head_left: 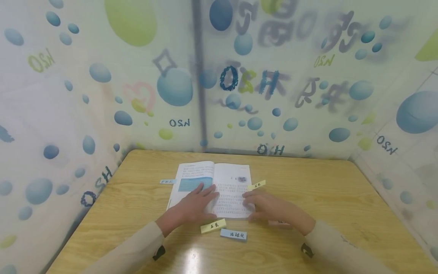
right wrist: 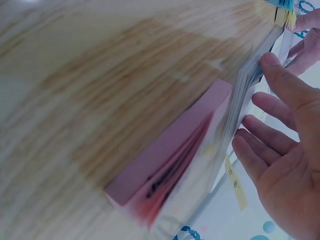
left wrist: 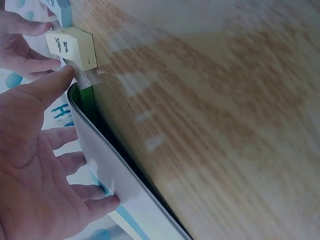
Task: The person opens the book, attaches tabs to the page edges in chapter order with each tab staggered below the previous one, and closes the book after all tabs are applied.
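Head view: left hand [head_left: 195, 203] and right hand [head_left: 270, 204] reach over the book [head_left: 232, 193], fingers [head_left: 197, 190] spread.

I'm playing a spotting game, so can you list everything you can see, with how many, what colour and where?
Open book: one, white pages with a blue panel, on the table
Blue tab: one, light blue, at the book's left edge
Yellow tab: one, yellow, at its right edge
Yellow pad: one, yellow, by the book's near edge
Blue pad: one, light blue, beside the yellow pad
Pink pad: one, pink, near the right hand
Table: one, wood-brown, under everything
Walls: pale with bubbles and letters, around the table
Sleeves: two, beige, on both arms
Left hand: one, bare, over the left page
Right hand: one, bare, at the right page's edge
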`<state>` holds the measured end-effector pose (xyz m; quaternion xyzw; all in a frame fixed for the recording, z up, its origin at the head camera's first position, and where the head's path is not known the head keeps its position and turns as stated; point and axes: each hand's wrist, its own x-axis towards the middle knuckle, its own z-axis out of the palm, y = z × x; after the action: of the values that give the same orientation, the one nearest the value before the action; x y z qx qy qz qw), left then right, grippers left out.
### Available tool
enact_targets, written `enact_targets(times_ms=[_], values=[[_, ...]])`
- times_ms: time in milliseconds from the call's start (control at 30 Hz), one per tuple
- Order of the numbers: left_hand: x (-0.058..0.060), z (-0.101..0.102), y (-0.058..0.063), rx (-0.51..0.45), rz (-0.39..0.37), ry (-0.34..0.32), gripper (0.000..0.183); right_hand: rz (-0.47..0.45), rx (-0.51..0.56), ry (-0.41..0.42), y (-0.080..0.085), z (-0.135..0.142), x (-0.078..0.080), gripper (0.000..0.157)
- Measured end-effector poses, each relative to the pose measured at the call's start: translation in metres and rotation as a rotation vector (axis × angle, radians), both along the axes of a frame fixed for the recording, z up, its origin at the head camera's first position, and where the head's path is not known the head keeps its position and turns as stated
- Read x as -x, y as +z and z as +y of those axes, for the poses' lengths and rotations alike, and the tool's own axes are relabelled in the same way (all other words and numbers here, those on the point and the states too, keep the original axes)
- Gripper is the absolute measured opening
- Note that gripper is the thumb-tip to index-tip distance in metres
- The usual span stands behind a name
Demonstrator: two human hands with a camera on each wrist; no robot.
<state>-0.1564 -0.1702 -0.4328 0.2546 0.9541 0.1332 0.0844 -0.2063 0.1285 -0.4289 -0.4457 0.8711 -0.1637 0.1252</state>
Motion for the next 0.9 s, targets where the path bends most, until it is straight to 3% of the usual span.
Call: enact_targets(times_ms=[433, 633, 767, 900], values=[[0.003, 0.006, 0.000, -0.018, 0.053, -0.027, 0.071, 0.043, 0.006, 0.089, 0.007, -0.005, 0.004, 0.032], [0.005, 0.023, 0.002, 0.007, 0.045, -0.011, 0.078, 0.130, -0.001, 0.030, 0.010, -0.010, 0.005, 0.039], [0.007, 0.033, 0.002, 0.010, 0.038, -0.019, 0.086, 0.194, 0.022, 0.033, 0.016, -0.014, 0.007, 0.036], [0.007, 0.035, 0.000, 0.017, 0.034, -0.004, 0.087, 0.181, 0.035, 0.034, 0.022, -0.016, 0.007, 0.036]])
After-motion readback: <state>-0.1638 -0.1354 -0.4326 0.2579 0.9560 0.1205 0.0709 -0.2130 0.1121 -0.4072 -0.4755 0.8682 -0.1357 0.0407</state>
